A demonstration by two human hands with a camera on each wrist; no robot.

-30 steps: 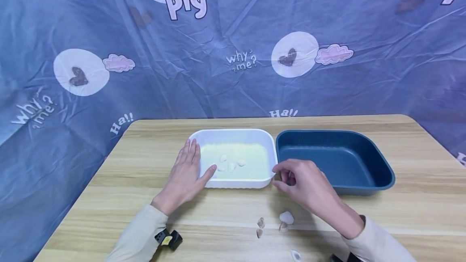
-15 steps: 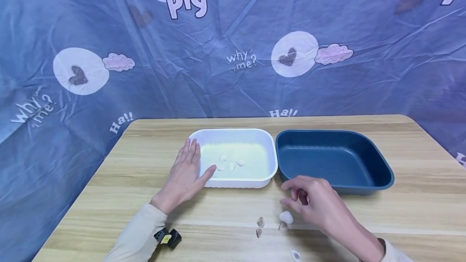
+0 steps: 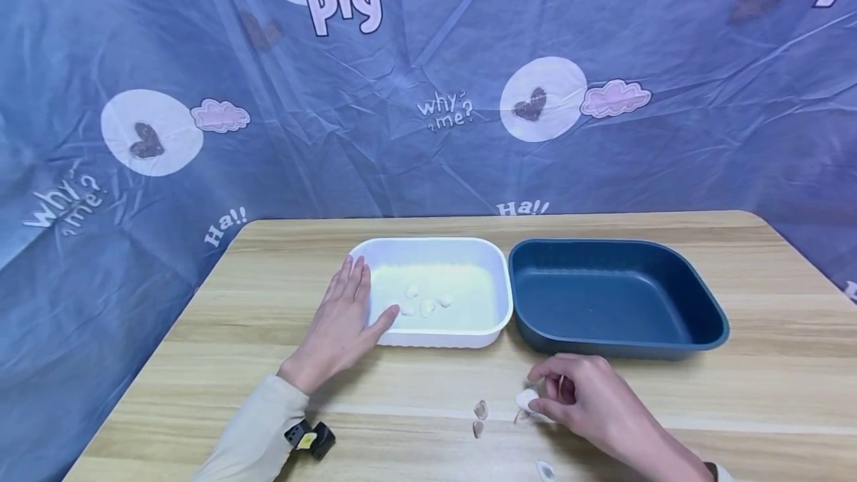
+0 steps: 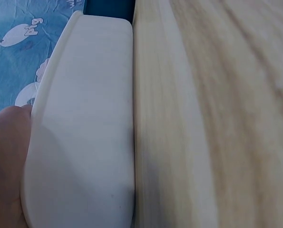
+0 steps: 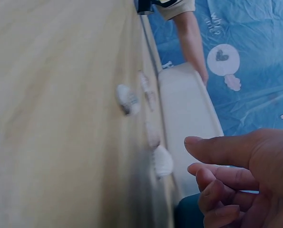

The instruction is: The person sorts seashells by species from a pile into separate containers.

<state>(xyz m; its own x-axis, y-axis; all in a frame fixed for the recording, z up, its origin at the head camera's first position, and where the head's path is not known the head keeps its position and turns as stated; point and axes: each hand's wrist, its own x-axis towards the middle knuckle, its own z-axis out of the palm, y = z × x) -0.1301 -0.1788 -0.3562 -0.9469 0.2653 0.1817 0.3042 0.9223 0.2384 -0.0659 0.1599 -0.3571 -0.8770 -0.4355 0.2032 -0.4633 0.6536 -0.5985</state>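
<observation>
While the left hand (image 3: 338, 326) rested straight-fingered on the white tray (image 3: 438, 338), seemingly steadying it, the right hand (image 3: 584, 404) held nothing; thumb and fingers stood parted. Near them lay the white shell (image 3: 525, 399), on the tabletop (image 3: 402, 415).

The cloth (image 3: 428, 177) reads "pig" high up, "why me?" at far left and again near centre, and "Ha!!" twice lower down; a letter at upper right is cut off. The left wrist view also shows "pig".
</observation>
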